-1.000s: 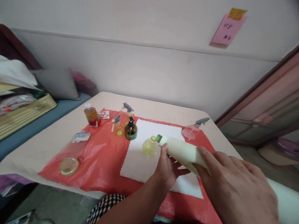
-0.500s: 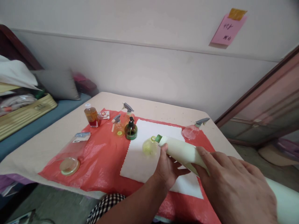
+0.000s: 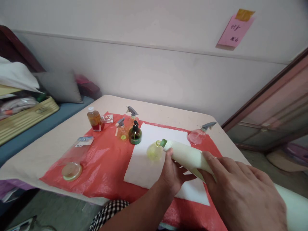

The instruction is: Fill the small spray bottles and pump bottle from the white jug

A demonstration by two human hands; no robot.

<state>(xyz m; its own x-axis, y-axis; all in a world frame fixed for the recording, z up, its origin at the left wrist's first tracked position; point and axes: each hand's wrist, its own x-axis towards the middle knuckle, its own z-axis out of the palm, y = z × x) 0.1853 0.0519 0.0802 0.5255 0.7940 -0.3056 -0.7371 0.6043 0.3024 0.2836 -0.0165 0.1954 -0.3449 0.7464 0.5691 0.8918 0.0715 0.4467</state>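
1. Evidently, your right hand (image 3: 243,189) grips the pale-green bottle (image 3: 189,154), centre to lower right, likely bearing its weight.
2. Your left hand (image 3: 171,173) grasps its neck, probably steadying the green tip (image 3: 163,142) beside the translucent yellow bottle (image 3: 153,152).

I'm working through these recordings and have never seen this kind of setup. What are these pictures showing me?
There's no machine here: these are one person's bare hands. Every picture comes from a camera on that person's head, looking forward and down.

The left hand and right hand hold a pale-green, tube-shaped bottle, its green tip by the mouth of a clear yellow-tinted bottle. Whether they touch, or anything flows, I can't tell.

Below lies a white, scallop-edged sheet on red plastic sheeting, over a beige-covered table. Also there: a dark-green pump bottle, a clear pink spray bottle and a white-capped amber bottle.
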